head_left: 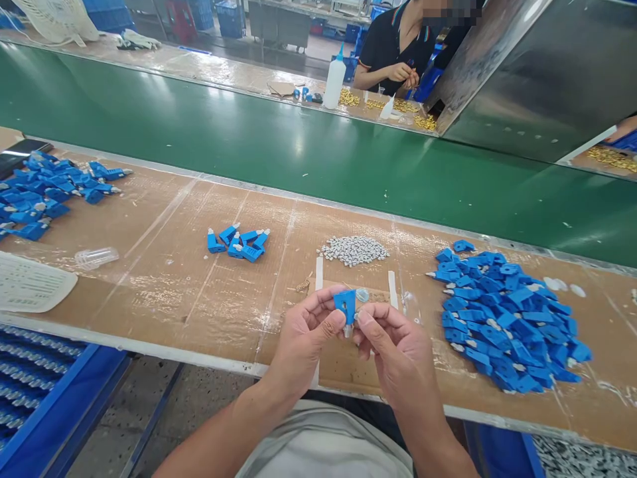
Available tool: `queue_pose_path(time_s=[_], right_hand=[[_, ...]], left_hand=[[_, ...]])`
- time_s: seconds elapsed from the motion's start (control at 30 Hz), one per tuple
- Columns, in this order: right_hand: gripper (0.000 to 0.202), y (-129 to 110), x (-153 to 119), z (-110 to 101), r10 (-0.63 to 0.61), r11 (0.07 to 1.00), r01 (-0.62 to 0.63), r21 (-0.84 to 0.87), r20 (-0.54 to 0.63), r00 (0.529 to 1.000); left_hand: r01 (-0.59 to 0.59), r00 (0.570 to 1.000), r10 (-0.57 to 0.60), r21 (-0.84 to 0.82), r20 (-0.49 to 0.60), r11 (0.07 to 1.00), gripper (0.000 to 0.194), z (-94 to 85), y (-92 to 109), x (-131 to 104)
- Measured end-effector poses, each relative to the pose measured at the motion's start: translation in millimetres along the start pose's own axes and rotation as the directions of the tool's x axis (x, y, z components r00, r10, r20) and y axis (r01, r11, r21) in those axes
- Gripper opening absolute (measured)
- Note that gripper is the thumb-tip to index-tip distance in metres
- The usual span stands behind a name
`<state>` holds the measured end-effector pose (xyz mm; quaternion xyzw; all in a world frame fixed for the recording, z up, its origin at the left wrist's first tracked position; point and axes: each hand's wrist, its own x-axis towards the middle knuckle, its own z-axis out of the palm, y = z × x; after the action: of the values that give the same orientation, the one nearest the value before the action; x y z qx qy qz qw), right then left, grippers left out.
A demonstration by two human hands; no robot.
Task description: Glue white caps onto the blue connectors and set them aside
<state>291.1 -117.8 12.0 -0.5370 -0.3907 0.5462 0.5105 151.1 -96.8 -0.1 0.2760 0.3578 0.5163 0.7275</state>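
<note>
My left hand (308,332) holds a blue plastic part (344,303) with a hole in its face, its pale tip pointing down toward me. My right hand (393,338) is close against the part's lower right side, thumb and forefinger pinched together; what they grip is too small to make out. Beyond my hands lies a pile of small grey pieces (354,250). A few blue parts with pale tips form a small group (239,242) to the left. On the right spreads a large heap of blue parts (507,318).
Another blue heap (44,189) lies far left, near a clear plastic cup (97,257) and a white fan-shaped tray (34,282). A green conveyor belt (249,146) crosses behind the table. Beyond it are a white bottle (334,79) and a person (398,53) handling something small.
</note>
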Motion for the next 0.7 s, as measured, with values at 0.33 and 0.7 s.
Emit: queue_pose_path(time_s=[0.33, 0.7], right_hand=[[0.022, -6, -1, 5, -0.11, 0.974, 0.093, -0.208, -0.075, 0.991], [0.018, -8, 0, 1, -0.168, 0.92, 0.146, -0.364, -0.03, 0.985]], left_hand=[[-0.084, 0.996, 0.087, 0.119, -0.021, 0.989, 0.044, -1.7, -6, 2], [-0.06, 0.998, 0.063, 0.145, -0.02, 0.988, 0.045, -4.8, -7, 5]])
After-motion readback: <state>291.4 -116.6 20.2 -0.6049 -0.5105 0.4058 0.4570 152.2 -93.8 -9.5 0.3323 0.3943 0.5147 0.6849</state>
